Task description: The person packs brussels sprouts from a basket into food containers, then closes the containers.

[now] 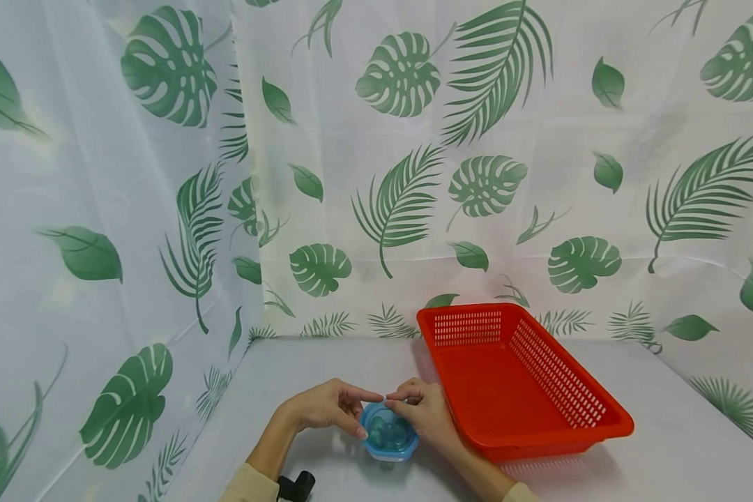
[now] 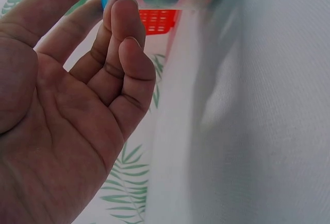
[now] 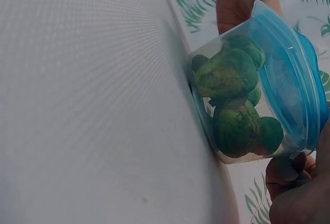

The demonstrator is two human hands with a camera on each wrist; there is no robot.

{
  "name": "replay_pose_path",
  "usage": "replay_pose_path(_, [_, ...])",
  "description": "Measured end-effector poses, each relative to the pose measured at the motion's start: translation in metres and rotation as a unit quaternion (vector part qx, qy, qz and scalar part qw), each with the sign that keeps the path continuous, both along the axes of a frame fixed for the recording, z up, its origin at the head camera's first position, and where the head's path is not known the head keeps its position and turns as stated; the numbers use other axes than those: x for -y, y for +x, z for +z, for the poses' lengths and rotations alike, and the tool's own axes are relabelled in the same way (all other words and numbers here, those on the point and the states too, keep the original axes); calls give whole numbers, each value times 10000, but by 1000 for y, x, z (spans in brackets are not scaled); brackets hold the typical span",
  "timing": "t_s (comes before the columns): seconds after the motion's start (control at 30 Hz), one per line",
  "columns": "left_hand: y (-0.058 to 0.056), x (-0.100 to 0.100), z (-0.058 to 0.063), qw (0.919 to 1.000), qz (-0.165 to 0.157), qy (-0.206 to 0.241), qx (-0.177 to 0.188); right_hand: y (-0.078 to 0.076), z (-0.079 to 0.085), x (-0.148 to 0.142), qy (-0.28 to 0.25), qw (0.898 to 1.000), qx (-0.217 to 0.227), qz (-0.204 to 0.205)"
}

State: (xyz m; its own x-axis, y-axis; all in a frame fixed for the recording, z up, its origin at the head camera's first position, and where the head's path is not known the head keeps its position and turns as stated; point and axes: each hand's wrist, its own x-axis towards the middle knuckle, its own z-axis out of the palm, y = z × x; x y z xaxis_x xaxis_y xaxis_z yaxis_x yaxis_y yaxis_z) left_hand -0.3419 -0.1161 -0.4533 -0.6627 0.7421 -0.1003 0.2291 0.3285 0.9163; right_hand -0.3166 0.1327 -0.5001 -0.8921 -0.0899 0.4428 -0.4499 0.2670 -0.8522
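Note:
A small clear plastic container (image 3: 242, 158) with a blue lid (image 3: 291, 74) stands on the table between both hands. Several green Brussels sprouts (image 3: 229, 74) show through its wall in the right wrist view. My left hand (image 1: 323, 408) holds the left side of the lid, its thumb at the near left edge and its index finger reaching the far edge. In the left wrist view its other fingers bend in beside the container. From the right, my right hand (image 1: 429, 416) pinches the far rim of the lid, fingertips close to the left index finger.
A large red plastic basket (image 1: 602, 418) with perforated walls stands just right of the right hand. Some small black object (image 1: 298, 486) lies by the left forearm at the near edge of view. Leaf-patterned curtains (image 1: 408, 279) hang behind and beside the white table (image 1: 326, 355).

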Motion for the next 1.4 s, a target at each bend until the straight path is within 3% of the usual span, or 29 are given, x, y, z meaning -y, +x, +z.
replay_pose_path(0.2, [1, -1, 2, 10000, -24, -42, 7, 0, -1, -1, 61, 9997, -241, 12])
replay_pose_path(0.57, [-1, -1, 3, 9999, 57, -118, -95, 2, 7, 2, -136, 9998, 134, 83])
replay_pose_path(0.93, [1, -2, 5, 9998, -89, -128, -103, 0, 1, 0, -252, 9996, 120, 95])
replay_pose_path(1.4, [3, -3, 9, 9996, 2, -192, -220, 3, 4, 1, 224, 9997, -2, 91])
